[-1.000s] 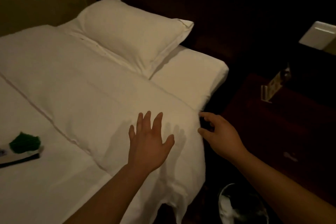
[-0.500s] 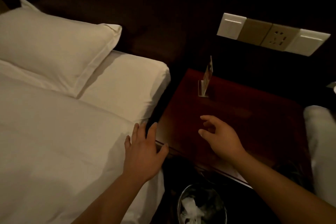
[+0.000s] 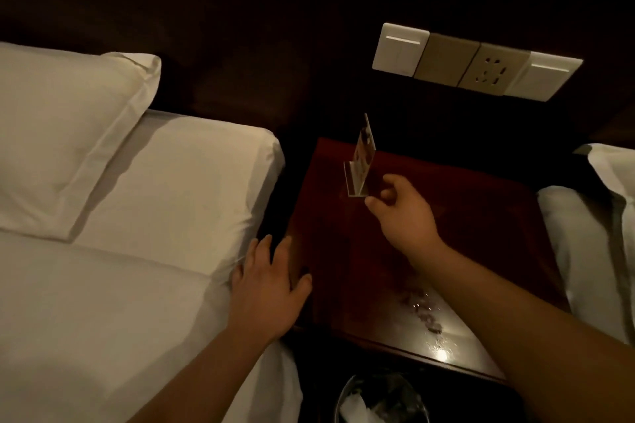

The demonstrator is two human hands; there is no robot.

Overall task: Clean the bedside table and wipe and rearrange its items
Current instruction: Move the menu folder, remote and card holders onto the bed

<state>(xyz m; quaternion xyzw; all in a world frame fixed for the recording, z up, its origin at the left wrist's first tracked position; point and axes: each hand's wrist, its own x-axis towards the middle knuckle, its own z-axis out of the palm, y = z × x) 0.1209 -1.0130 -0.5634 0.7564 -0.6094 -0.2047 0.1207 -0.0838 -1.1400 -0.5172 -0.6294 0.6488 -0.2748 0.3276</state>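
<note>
The clear card stand [image 3: 359,161] sits upright near the back of the dark red tabletop [image 3: 481,233]. The right hand [image 3: 400,213] reaches its base, grip curled but not yet closed (contact unclear). The left hand [image 3: 268,288] rests flat, grip released, against the bed [image 3: 144,209] edge.

Hotel-type twin bedroom, dimly lit. White-sheeted bed [image 3: 137,251] with pillow [image 3: 62,134]; second bed [image 3: 591,244] opposite; dark red bedside table [image 3: 446,251] between; wall panel of switches and socket [image 3: 477,62]; acrylic card stand [image 3: 360,161]; lined waste bin [image 3: 381,398].
</note>
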